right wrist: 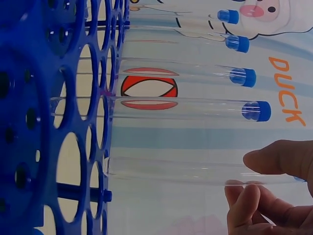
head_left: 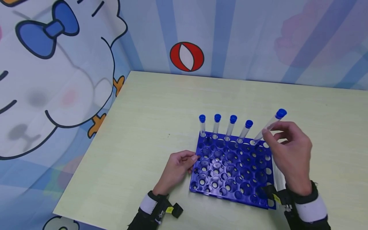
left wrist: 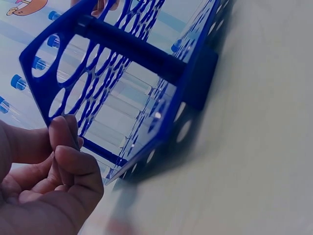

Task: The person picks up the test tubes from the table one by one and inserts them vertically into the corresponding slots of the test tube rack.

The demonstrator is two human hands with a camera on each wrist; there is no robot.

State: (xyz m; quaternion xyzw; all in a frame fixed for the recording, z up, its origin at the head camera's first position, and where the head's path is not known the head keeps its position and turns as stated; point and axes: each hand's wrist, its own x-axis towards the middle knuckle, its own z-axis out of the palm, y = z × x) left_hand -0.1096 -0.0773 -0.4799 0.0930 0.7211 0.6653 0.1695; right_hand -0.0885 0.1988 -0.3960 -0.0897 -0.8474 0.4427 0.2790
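Test-tube rack (head_left: 233, 164), blue, on pale surface (head_left: 126, 127), well in from left and far edges. Left hand (head_left: 176, 167): grip pinching rack side that faces surface's left edge. Right hand (head_left: 291, 155): grip grasping capped tube (head_left: 271, 122) near upper end, tube slanted, lower end at hole in rack row nearest surface's far edge. Four other tubes (head_left: 229, 131) standing in same row, nearer surface's left edge. Caps (head_left: 233, 119) all blue.

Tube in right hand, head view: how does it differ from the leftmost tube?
The right hand pinches the held tube; no hand touches the leftmost tube. In the head view, the held tube leans right, while the leftmost tube looks nearly upright. The held tube reaches higher above the rack than the leftmost tube. Both are clear with blue caps.
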